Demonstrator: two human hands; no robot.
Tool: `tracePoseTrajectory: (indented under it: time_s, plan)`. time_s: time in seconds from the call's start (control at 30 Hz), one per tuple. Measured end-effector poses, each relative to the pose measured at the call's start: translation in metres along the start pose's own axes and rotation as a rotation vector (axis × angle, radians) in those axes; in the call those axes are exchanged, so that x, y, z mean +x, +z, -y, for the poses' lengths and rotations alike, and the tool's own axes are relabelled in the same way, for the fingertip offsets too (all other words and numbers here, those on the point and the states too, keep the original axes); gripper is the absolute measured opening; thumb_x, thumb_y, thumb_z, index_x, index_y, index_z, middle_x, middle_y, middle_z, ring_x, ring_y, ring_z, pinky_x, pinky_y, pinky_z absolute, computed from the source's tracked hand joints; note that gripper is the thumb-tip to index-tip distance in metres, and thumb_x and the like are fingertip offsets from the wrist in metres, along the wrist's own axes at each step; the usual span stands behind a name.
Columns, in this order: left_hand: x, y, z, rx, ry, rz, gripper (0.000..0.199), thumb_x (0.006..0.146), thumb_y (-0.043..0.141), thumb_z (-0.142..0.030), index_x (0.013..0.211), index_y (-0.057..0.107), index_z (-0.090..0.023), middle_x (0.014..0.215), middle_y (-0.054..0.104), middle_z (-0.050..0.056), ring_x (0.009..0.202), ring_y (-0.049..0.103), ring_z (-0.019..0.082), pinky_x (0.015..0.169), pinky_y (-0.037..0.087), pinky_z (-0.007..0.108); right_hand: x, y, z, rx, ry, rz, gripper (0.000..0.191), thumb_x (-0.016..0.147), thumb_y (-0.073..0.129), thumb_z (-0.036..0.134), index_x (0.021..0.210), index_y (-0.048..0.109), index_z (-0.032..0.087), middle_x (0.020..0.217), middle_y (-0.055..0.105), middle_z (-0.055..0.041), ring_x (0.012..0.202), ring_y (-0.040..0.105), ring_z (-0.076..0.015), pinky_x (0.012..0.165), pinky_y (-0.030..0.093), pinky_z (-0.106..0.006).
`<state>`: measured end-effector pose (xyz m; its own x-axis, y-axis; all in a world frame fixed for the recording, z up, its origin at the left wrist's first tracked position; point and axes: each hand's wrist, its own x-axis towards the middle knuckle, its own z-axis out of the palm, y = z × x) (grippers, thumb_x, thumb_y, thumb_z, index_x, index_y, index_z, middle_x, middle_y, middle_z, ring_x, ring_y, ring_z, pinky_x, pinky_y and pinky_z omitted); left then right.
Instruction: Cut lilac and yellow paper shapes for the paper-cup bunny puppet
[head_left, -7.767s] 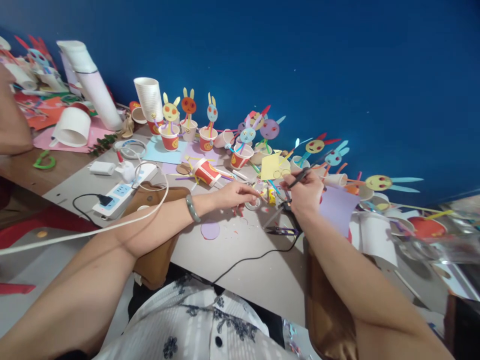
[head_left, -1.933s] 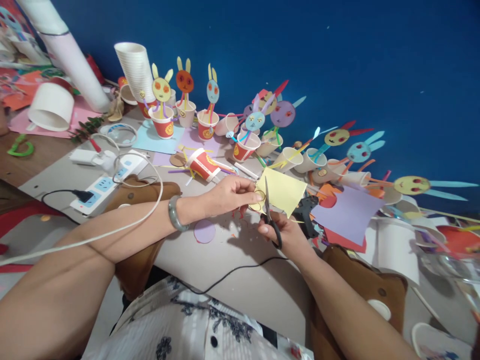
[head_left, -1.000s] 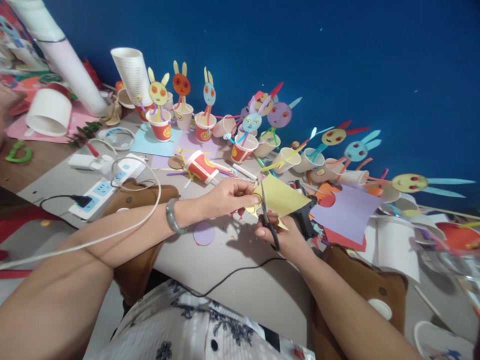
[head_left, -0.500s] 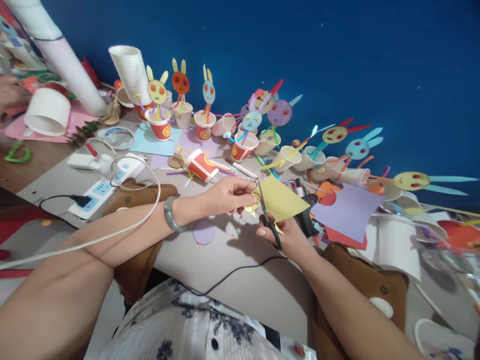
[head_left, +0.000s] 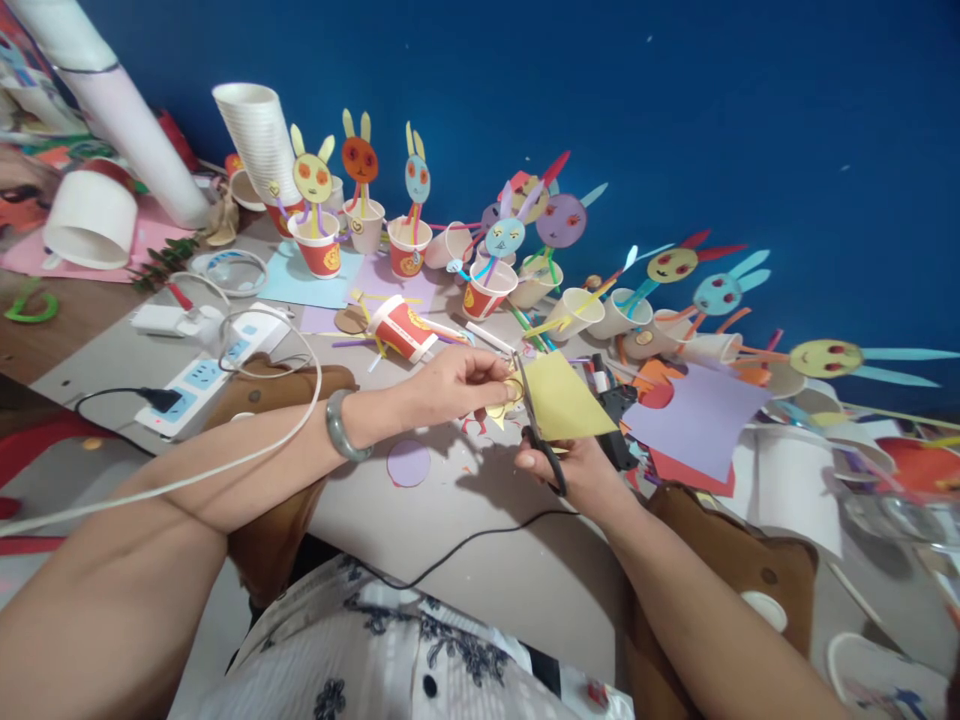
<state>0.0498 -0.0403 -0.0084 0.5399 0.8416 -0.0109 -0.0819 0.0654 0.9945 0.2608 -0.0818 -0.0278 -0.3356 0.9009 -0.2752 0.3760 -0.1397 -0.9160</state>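
Note:
My left hand (head_left: 474, 384), a bangle on its wrist, pinches the left edge of a sheet of yellow paper (head_left: 568, 400). A small drawn outline shows on the paper beside its fingertips. My right hand (head_left: 574, 468) grips black-handled scissors (head_left: 541, 445), their blades pointing up and away along the paper's left part. Yellow scraps hang or lie just under my left fingers; which, I cannot tell. On the table below lies a purple paper circle (head_left: 409, 464).
Paper cups with rabbit figures, such as a red cup (head_left: 321, 245), line the blue wall (head_left: 480, 90). A power strip (head_left: 206, 375) with a white cable (head_left: 247, 460) is at left. Purple paper (head_left: 697, 420) lies right; a black cable (head_left: 465, 552) crosses in front.
The scissors' blades have shifted slightly against the yellow paper, and the paper has tilted a little. My right hand has moved slightly; my left keeps its pinch.

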Motion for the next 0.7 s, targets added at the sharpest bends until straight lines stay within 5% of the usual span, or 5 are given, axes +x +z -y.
tracePoseTrajectory:
  time_s: [0.7]
  plan:
    - [-0.0006, 0.0006, -0.0025, -0.074, -0.084, -0.018, 0.012, 0.086, 0.065, -0.018, 0.08, 0.056, -0.013, 0.062, 0.064, -0.003, 0.043, 0.057, 0.004, 0.041, 0.041, 0.014, 0.0022, 0.0011, -0.0048, -0.003, -0.01, 0.014, 0.056, 0.061, 0.08, 0.07, 0.062, 0.05, 0.023, 0.051, 0.044, 0.0027, 0.05, 0.037, -0.0129, 0.049, 0.03, -0.03]
